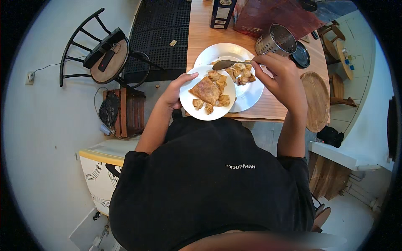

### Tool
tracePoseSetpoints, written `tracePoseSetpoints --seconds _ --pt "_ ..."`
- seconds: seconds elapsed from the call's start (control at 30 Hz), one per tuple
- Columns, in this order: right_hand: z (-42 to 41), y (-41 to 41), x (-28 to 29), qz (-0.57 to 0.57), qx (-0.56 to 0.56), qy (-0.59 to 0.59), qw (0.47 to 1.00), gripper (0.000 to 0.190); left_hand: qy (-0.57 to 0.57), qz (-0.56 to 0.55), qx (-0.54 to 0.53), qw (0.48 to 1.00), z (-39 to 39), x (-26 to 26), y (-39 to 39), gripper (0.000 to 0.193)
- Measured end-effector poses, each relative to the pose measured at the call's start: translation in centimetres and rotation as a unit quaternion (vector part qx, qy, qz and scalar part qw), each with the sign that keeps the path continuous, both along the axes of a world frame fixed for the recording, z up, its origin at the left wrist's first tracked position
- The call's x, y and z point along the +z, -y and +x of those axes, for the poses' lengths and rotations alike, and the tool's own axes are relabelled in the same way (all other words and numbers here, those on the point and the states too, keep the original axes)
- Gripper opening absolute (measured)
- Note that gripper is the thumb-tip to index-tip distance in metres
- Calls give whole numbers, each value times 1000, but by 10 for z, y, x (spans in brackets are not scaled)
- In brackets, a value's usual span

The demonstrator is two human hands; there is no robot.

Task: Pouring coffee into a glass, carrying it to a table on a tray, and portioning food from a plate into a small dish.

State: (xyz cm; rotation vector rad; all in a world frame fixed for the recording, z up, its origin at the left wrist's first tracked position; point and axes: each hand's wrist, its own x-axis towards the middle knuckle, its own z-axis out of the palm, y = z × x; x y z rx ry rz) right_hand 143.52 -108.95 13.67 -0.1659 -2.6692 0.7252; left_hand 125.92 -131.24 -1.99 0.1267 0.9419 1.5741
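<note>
My left hand [176, 91] grips the left rim of a small white plate [209, 116]. On that plate lie a browned, folded square pastry [205, 91] and several fried dumplings [223, 100]. My right hand [279, 77] pinches the handle of a metal spoon [223, 64], whose bowl is over the upper edge of the small plate. Partly beneath and behind the small plate sits a large white plate [252, 98] on the wooden table, with more fried dumplings [242, 73] on it.
A perforated metal cylinder [276, 40] stands behind my right hand. Beyond are a dark box [222, 14] and a reddish plastic-covered object [267, 15]. A black round dish [300, 56] and an oval wooden board [315, 102] lie right. A black chair [110, 64] stands left.
</note>
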Motion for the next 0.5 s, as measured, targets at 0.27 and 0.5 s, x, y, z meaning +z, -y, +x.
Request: tracePoseSetpoints --seconds 0.27,0.5 --pt "8 -6 -11 -40 -27 -20 999 16 -12 10 2 1000 2 6 -2 53" --pt "63 -21 -17 -139 -225 83 961 20 -8 23 37 999 6 10 3 54"
